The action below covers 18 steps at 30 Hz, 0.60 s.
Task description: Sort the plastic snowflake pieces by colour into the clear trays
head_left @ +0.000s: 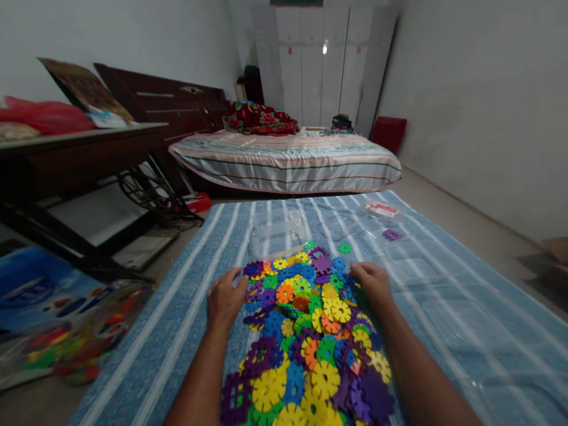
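Observation:
A heap of flat plastic snowflake building discs [306, 337] in yellow, blue, green, orange and purple spreads between my forearms. Some purple pieces in it are square with toothed edges. My left hand [226, 296] rests at the heap's left edge, thumb and fingers apart, beside a purple piece [254, 269]. On the right edge lies my right hand [373, 284], its thumb side towards the discs. Its fingers curl down at the rim of the heap, and their tips are partly hidden. Beyond the heap lies a single green disc [345, 248].
The striped blue cloth [190, 284] covers the surface under the heap. A clear plastic box [279, 234] stands behind it. To the right lie clear lids [461, 319], a purple piece [392, 235] and a red-and-white packet [381, 209]. Bags of colourful items [89, 337] sit at lower left.

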### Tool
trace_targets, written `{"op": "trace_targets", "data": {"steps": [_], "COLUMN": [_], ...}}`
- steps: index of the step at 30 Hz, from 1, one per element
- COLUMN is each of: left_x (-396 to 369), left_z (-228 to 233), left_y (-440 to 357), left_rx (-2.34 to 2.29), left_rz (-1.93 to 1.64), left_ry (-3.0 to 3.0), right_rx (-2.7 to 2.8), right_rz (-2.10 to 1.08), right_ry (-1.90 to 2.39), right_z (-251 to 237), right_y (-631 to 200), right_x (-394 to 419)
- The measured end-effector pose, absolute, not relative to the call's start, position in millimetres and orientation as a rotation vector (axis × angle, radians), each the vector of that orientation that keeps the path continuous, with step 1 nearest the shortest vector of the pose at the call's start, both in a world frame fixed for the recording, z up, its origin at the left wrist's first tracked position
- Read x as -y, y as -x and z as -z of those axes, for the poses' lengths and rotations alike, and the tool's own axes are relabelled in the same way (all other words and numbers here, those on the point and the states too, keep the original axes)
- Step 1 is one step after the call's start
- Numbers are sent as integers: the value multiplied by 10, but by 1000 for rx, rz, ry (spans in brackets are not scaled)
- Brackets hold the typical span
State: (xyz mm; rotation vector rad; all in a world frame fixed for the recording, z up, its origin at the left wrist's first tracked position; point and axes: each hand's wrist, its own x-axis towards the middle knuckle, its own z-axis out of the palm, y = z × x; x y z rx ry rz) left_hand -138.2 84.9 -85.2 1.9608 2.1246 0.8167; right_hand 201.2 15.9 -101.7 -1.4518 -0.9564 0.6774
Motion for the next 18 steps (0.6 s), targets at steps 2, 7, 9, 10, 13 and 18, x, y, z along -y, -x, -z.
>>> {"op": "trace_targets", "data": {"steps": [2, 7, 9, 10, 13, 18], "left_x": [-838, -794, -781, -773, -733, -630], "left_z": [871, 898, 906, 908, 900, 845], "left_y": [1350, 1303, 1297, 1292, 1257, 1175], "left_rx": [-2008, -1777, -1743, -1731, -1716, -1755], "left_rz": [-846, -851, -887, -910, -968, -1043], "left_ry": [-1989, -2139, -2135, -2127, -2085, -1942], "right_rx": [954, 961, 971, 973, 978, 962], "right_rz": [-686, -698, -693, -691, -693, -724], "right_ry": [1452, 1442, 1440, 1440, 1437, 1425], "right_z": [1027, 1080, 1093, 1096, 1092, 1102], "right_y": [-2013, -2027, -2032, -2033, -2032, -2021], "right_x": [-158, -175, -183, -186, -189, -200]}}
